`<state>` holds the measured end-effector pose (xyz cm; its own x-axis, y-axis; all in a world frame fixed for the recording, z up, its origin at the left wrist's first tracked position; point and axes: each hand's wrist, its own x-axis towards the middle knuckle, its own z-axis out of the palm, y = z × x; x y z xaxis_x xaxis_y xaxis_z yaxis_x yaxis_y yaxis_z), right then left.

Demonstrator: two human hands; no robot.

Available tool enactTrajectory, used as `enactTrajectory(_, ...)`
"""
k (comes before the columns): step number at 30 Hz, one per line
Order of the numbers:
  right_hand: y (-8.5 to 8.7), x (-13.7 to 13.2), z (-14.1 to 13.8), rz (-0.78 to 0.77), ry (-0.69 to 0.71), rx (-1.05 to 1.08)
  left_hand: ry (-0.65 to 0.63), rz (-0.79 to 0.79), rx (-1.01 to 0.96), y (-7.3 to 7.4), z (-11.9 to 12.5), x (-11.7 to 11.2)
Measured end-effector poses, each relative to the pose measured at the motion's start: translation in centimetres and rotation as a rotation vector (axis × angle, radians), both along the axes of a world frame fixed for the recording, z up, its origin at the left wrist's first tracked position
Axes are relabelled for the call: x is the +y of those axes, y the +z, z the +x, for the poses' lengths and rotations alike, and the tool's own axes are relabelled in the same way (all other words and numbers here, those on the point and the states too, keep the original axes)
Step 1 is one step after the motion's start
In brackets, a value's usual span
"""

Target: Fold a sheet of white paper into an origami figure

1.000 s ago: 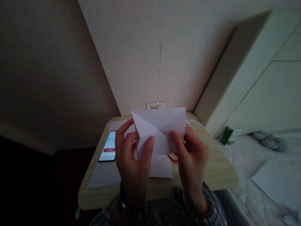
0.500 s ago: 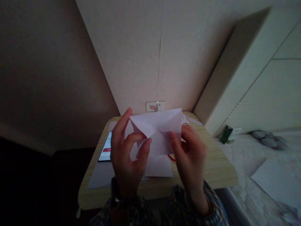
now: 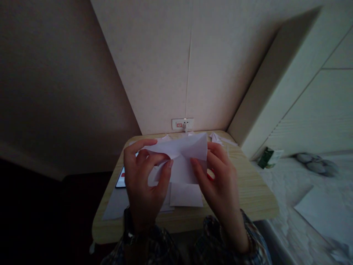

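A folded sheet of white paper [image 3: 180,167] is held up above the small wooden table [image 3: 248,184], creases meeting near its middle. My left hand [image 3: 146,176] pinches a flap at its left side between thumb and index finger, with another finger along the top edge. On the right side, my right hand [image 3: 217,173] grips the paper, thumb in front and fingers behind. Beneath it, a white paper piece [image 3: 186,195] lies on the table. A phone [image 3: 120,179] with a lit screen is partly hidden behind my left hand.
Folded paper pieces [image 3: 215,138] lie at the table's back edge, below a wall socket [image 3: 182,124] with a plug in it. Something red [image 3: 211,174] shows beside my right hand. To the right, a bed [image 3: 289,191] carries a green-and-white box [image 3: 268,157] and a white sheet [image 3: 325,213].
Both hands have shifted slightly left with the paper. Its top left corner has bent under my left fingers, and the table's back edge shows more.
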<state>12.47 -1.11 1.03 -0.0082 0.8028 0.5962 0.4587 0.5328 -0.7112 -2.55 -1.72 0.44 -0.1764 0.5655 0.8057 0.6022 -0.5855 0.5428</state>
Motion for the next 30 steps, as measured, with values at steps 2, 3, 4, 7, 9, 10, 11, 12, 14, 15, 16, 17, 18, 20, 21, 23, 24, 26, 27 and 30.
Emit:
enactTrajectory(2, -0.1, 0.1, 0.1, -0.027, 0.034, 0.015, 0.028, 0.029, 0.031, 0.0, 0.0, 0.0)
enactTrajectory(3, -0.1, 0.1, 0.1, -0.032, 0.048, 0.026, 0.047, 0.045, 0.039, 0.0, 0.0, 0.1)
enactTrajectory(4, -0.1, 0.1, 0.2, -0.026, 0.057, 0.033, 0.068, 0.048, 0.036, 0.0, -0.1, 0.1)
enactTrajectory(7, 0.1, 0.2, 0.4, 0.050, 0.046, 0.026, 0.123, 0.009, -0.020, -0.1, 0.0, 0.2)
enactTrajectory(9, 0.2, 0.2, 0.5, 0.109, 0.023, 0.019, 0.101, -0.034, -0.077, -0.2, 0.1, 0.3)
enactTrajectory(10, 0.2, 0.2, 0.5, 0.131, 0.011, 0.018, 0.070, -0.060, -0.111, -0.2, 0.2, 0.3)
enactTrajectory(11, 0.2, 0.2, 0.5, 0.150, -0.003, 0.021, 0.027, -0.079, -0.148, -0.2, 0.3, 0.3)
enactTrajectory(12, 0.2, 0.2, 0.4, 0.166, -0.019, 0.021, -0.020, -0.094, -0.187, -0.2, 0.4, 0.3)
enactTrajectory(14, 0.1, 0.3, 0.4, 0.188, -0.044, 0.009, -0.111, -0.106, -0.247, -0.2, 0.5, 0.3)
enactTrajectory(15, 0.1, 0.3, 0.4, 0.193, -0.051, -0.001, -0.138, -0.111, -0.252, -0.2, 0.5, 0.3)
enactTrajectory(16, 0.0, 0.3, 0.4, 0.195, -0.056, -0.015, -0.152, -0.116, -0.235, -0.2, 0.5, 0.3)
enactTrajectory(17, 0.0, 0.4, 0.4, 0.196, -0.059, -0.030, -0.154, -0.118, -0.198, -0.2, 0.5, 0.3)
enactTrajectory(18, 0.0, 0.4, 0.5, 0.197, -0.064, -0.043, -0.147, -0.122, -0.152, -0.2, 0.4, 0.2)
enactTrajectory(20, 0.0, 0.4, 0.6, 0.201, -0.082, -0.064, -0.128, -0.119, -0.053, -0.1, 0.3, 0.2)
enactTrajectory(21, 0.0, 0.4, 0.6, 0.202, -0.092, -0.073, -0.124, -0.113, -0.011, -0.1, 0.2, 0.2)
enactTrajectory(23, 0.0, 0.5, 0.7, 0.198, -0.107, -0.092, -0.115, -0.101, 0.054, 0.0, 0.1, 0.1)
enactTrajectory(24, -0.1, 0.5, 0.8, 0.198, -0.114, -0.105, -0.114, -0.097, 0.082, 0.1, 0.0, 0.1)
enactTrajectory(26, -0.1, 0.7, 0.9, 0.204, -0.126, -0.135, -0.112, -0.094, 0.121, 0.2, 0.0, 0.2)
enactTrajectory(27, -0.2, 0.7, 1.0, 0.209, -0.123, -0.147, -0.111, -0.096, 0.130, 0.2, -0.1, 0.3)
enactTrajectory(30, -0.3, 0.8, 1.5, 0.216, -0.064, -0.140, -0.105, -0.093, 0.130, 0.0, -0.1, 0.5)
